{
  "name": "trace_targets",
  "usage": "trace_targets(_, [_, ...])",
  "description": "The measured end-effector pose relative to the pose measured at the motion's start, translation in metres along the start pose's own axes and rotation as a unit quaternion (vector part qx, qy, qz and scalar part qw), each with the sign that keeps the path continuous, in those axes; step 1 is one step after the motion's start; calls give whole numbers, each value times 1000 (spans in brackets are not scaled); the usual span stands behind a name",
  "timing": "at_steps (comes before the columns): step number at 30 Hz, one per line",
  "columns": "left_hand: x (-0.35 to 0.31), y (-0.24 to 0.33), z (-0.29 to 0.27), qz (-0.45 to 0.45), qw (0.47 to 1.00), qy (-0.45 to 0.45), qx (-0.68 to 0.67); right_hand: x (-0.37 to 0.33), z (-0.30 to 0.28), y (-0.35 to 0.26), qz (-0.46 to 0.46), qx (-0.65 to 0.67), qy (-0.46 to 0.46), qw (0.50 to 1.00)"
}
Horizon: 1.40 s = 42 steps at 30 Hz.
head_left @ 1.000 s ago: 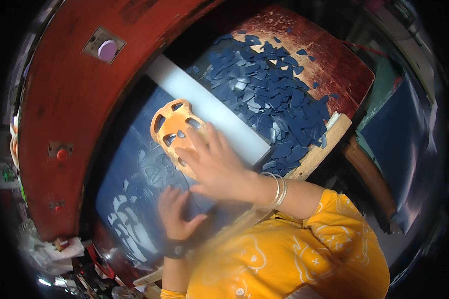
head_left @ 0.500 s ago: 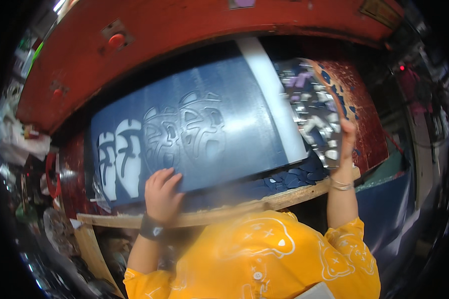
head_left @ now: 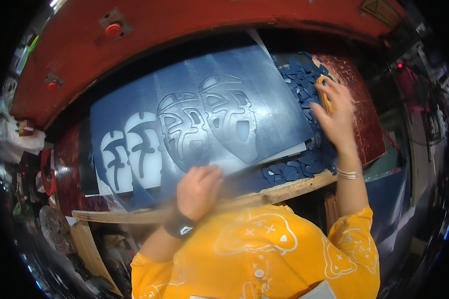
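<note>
A large dark blue sheet [head_left: 279, 107] lies over a white board [head_left: 167, 177]. Two sole-shaped pieces are cut out at its left, with white showing through. To the right of these, two more sole outlines [head_left: 184, 134] are cut into the blue sheet. At the front edge my left hand [head_left: 199, 192], smeared by motion, has its fingers closed on the sheet. My right hand [head_left: 336, 117] is over the right side, thumb and fingers apart, beside a yellow loop-shaped thing [head_left: 326, 94] that its fingers partly hide.
Blue scraps [head_left: 289, 169] are heaped to the right and in front of the sheet. A wooden rail [head_left: 297, 192] runs along the front. Behind stands a red machine beam [head_left: 184, 25] with red buttons [head_left: 113, 30]. A white plastic bag [head_left: 22, 142] is at the left.
The blue sheet has shifted right, covering most of the white strip. My left hand has moved right along its edge. The die with white and purple foam has left my right hand and the view.
</note>
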<state>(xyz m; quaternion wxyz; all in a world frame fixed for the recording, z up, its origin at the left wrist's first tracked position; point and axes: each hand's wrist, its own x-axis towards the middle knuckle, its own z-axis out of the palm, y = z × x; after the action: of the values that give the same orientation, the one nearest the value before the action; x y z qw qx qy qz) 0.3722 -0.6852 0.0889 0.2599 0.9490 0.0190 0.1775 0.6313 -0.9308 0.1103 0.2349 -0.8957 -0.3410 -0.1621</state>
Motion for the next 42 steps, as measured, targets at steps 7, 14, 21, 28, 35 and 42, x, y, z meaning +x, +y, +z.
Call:
trace_targets(7, [29, -6, 8, 97, 991, -68, -62, 27, 103, -130, -151, 115, -72, 979])
trace_targets(14, [79, -24, 37, 224, 972, -65, 2, 19, 90, -63, 127, 301, 52, 944])
trace_targets(21, [98, -34, 29, 223, 960, -161, -47, -22, 91, -79, 95, 311, 41, 945])
trace_targets(28, [122, -73, -1, -50, 888, 1, -458, -6, 78, -98, 160, 341, -7, 926])
trace_targets(35, [130, -80, 2, -150, 697, 21, -701, 21, 73, -159, 41, 245, -85, 965])
trace_targets(42, [140, -80, 4, -143, 738, 28, -659, 30, 92, -148, -37, 322, -64, 944])
